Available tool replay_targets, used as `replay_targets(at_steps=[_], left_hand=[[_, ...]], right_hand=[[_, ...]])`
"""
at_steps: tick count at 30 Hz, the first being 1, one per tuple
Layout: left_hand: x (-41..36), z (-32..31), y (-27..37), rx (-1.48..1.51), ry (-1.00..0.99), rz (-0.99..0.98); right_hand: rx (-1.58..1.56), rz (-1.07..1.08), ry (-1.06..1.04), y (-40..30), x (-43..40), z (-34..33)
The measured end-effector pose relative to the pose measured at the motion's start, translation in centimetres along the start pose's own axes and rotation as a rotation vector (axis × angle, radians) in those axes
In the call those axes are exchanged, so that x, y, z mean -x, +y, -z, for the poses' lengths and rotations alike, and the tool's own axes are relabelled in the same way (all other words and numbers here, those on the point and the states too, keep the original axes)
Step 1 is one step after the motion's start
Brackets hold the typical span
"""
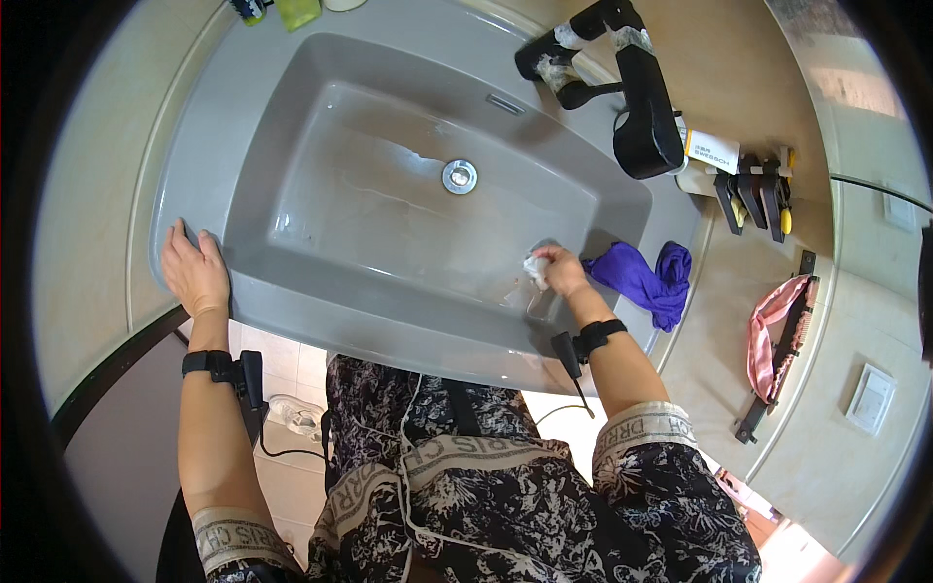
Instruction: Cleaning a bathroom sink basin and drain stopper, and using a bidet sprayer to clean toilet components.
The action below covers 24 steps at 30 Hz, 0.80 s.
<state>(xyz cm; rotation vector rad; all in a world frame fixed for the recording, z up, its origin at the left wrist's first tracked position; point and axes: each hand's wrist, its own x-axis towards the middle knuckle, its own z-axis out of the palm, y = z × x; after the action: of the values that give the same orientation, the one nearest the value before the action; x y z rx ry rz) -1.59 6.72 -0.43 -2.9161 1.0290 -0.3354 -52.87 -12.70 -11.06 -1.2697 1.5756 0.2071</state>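
Down in the right part of a grey washbasin (379, 175), my right hand (565, 270) pinches a small crumpled white wad (536, 270), perhaps wet tissue or cloth. The wad is at the basin floor, with wet marks around it. My left hand (194, 271) rests flat on the basin's left rim, its fingers spread slightly and nothing in it. A round chrome drain (460, 177) sits in the basin floor, up and left of my right hand. Just right of that hand, a purple cloth (641, 280) drapes over the basin's right rim.
A black faucet (641, 109) with whitish patches stands at the upper right. Beside it are a white box (713, 150) and a wall rack with dark holders (751, 193). A pink headband (765, 342) hangs on a black wall bar. A green item (297, 11) stands on the far rim.
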Motion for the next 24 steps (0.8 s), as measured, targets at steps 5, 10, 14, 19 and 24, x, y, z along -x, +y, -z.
replay_targets(at_steps=[5,10,14,19,24], left_hand=[[-0.2,0.2,0.3,-0.007,0.012,0.001],[-0.4,0.1,0.3,-0.008,0.021,0.008],[-0.3,0.1,0.2,-0.002,0.014,0.012],[-0.5,0.0,0.1,0.003,0.027,0.006],[-0.7,0.2,0.4,0.012,0.025,0.006]], right_hand=[[0.076,0.115,-0.125,1.0,-0.3,-3.2],[0.122,0.092,-0.221,-0.2,1.2,-4.3],[0.514,0.364,0.074,-1.5,4.7,-5.8],[0.537,0.266,-0.137,-3.1,6.7,-5.7],[0.486,0.274,-0.219,-2.7,6.4,-6.2]])
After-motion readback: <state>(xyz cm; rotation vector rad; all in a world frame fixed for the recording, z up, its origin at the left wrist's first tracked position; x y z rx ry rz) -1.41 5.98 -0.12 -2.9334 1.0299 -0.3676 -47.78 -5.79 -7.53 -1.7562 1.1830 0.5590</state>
